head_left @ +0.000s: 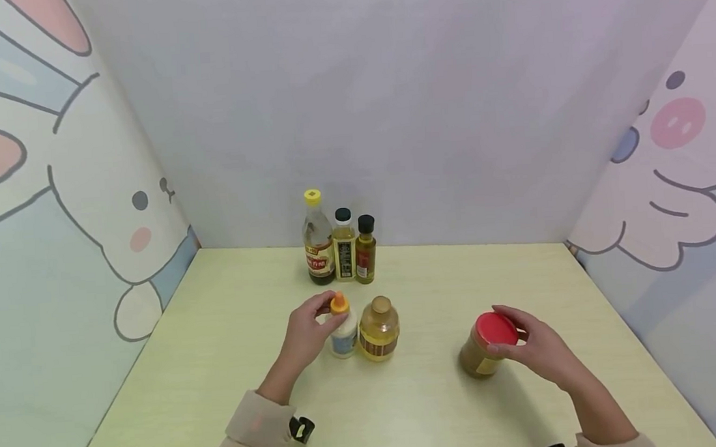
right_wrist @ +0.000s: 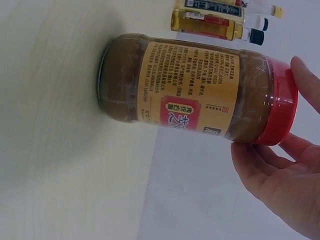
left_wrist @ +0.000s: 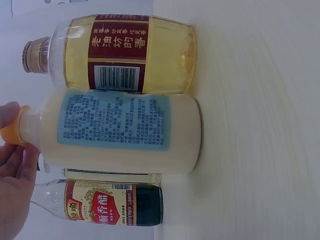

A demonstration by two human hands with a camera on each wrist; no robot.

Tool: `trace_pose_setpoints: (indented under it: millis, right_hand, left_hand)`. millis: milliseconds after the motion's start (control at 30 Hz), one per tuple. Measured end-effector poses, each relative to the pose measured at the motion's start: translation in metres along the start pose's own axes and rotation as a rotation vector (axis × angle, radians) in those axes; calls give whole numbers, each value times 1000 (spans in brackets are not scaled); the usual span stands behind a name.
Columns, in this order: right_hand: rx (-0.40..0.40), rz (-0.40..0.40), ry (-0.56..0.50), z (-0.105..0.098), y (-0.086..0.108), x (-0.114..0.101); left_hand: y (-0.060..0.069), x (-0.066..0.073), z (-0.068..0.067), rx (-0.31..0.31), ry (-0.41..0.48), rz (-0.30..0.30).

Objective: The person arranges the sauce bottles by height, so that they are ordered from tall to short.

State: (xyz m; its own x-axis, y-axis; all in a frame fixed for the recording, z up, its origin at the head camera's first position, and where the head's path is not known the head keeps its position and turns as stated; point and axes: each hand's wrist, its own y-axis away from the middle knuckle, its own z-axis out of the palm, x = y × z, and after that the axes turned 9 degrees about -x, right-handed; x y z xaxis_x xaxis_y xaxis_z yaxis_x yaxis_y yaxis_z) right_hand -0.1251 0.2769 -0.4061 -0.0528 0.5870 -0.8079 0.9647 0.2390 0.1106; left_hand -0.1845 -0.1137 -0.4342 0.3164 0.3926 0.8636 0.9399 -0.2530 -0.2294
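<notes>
My left hand pinches the orange cap of a white squeeze bottle with a blue label; in the left wrist view the bottle stands upright beside a golden oil bottle. That oil bottle is just to its right in the head view. On the right, my right hand grips the red lid of a brown jar, which leans slightly. The right wrist view shows the jar's yellow label, with fingers and thumb around the lid. Whether its base touches the table cannot be told.
Behind stand a dark sauce bottle with a yellow cap, a clear-yellow bottle with a black cap and a small dark-capped bottle. A pale wall rises at the table's back edge, with cartoon-printed panels at both sides.
</notes>
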Motion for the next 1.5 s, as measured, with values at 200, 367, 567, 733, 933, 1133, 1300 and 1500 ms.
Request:
trace_pose_setpoints:
  millis: [200, 367, 567, 733, 933, 1133, 1300, 1500]
  right_hand:
    - [0, 20, -9, 0, 0, 0]
    - [-5, 30, -21, 1, 0, 1]
    - [-2, 23, -34, 1, -1, 2]
    - [-7, 24, -46, 2, -1, 3]
    - [-1, 11, -53, 2, 1, 2]
    - [-4, 15, -56, 2, 0, 2]
    - [-7, 26, -67, 3, -1, 2]
    - [-4, 30, -76, 3, 0, 4]
  left_hand:
    - [-6, 7, -5, 12, -28, 6]
    - [-16, 12, -10, 13, -46, 36]
    - [-27, 18, -18, 14, -54, 73]
    - [-37, 27, -26, 4, -76, 72]
    - [-51, 39, -34, -35, -79, 62]
    - [-67, 40, -36, -82, -31, 21]
    - [-79, 40, -31, -134, -43, 34]
    - [-93, 39, -22, -183, -79, 50]
